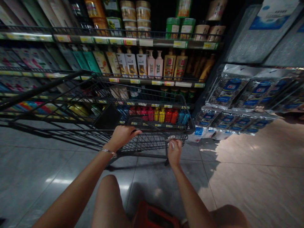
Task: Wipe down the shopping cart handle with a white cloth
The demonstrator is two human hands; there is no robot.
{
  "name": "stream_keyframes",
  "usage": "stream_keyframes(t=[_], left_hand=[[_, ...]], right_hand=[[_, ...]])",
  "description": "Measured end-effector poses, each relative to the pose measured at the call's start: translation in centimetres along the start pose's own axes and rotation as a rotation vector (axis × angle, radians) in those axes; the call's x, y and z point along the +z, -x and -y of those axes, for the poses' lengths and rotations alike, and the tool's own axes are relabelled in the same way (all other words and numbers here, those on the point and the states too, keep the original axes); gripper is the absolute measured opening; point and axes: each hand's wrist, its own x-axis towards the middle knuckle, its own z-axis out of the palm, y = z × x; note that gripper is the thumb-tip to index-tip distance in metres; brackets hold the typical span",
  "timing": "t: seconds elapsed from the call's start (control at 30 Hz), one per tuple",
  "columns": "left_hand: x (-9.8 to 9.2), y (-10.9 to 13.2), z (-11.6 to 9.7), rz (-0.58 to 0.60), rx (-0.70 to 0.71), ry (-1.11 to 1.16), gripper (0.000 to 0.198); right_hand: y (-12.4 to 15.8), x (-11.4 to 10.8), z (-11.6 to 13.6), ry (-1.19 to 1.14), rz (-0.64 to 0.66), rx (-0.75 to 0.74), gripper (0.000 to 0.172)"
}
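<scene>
A black wire shopping cart (152, 95) stands in front of me in a store aisle. My left hand (122, 135) is closed around the cart's near rim, with a thin bracelet on the wrist. My right hand (174, 151) is closed on a small white cloth (171, 139) pressed against the cart's lower wire frame near its right corner. The inside of the cart looks dark, and I cannot make out anything in it. My bare knees show at the bottom of the view.
Shelves (133, 41) of shampoo bottles, jars and boxes run behind the cart. Bagged goods (228, 91) hang on racks at the right. A red object (154, 217) sits between my knees. The floor (249, 177) is glossy grey tile.
</scene>
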Motion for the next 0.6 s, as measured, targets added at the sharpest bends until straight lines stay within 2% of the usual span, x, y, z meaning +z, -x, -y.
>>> stream_keyframes(t=[0.13,0.3,0.4,0.53,0.6], left_hand=[[0.3,0.0,-0.8,-0.002,-0.012,-0.011,0.066],[0.4,-0.2,-1.4,-0.007,-0.032,-0.029,0.065],[0.4,-0.4,-1.7,-0.001,-0.041,-0.028,0.065],[0.2,-0.5,-2.3,0.010,-0.049,-0.027,0.065],[0.1,-0.5,-2.6,0.014,-0.052,-0.027,0.065]], right_hand=[[0.8,-0.1,-1.1,0.006,-0.012,-0.002,0.023],[3.4,-1.3,-2.1,0.011,-0.036,0.004,0.022],[3.8,-1.6,-0.7,0.001,-0.053,-0.004,0.021],[1.8,-0.6,2.2,-0.046,-0.055,-0.074,0.022],[0.7,0.1,2.7,-0.046,-0.023,-0.093,0.023]])
